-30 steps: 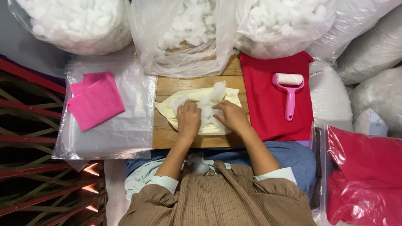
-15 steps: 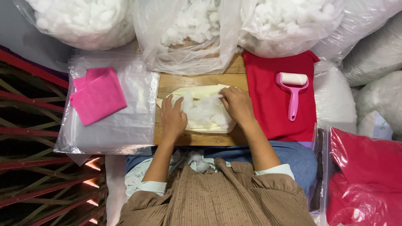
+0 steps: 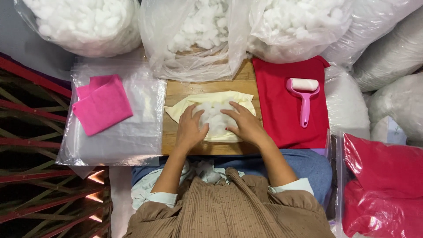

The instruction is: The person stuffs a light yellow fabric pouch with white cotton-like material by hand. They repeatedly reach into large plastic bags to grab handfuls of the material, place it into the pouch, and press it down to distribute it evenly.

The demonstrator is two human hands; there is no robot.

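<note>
A pale yellow cloth (image 3: pixel 238 98) lies spread on a small wooden board (image 3: pixel 180 90) in front of me. A heap of white cotton filling (image 3: pixel 215 120) sits on the cloth. My left hand (image 3: pixel 190 128) lies flat on the left side of the heap, fingers spread. On the right side rests my right hand (image 3: pixel 244 123), fingers also spread and touching the cotton. Neither hand grips anything.
Three clear bags of white cotton (image 3: pixel 83 24) (image 3: pixel 194 35) (image 3: pixel 299 26) stand behind the board. A pink folded cloth (image 3: pixel 102 103) lies on clear plastic sheets (image 3: pixel 132 136) at left. A pink lint roller (image 3: pixel 304 94) rests on red fabric (image 3: pixel 277 119) at right. Bagged red cloth (image 3: pixel 383 185) sits lower right.
Both hands moved from bunching the cotton at the cloth's near edge to lying spread over the heap. The cotton now lies flatter in the middle of the cloth.
</note>
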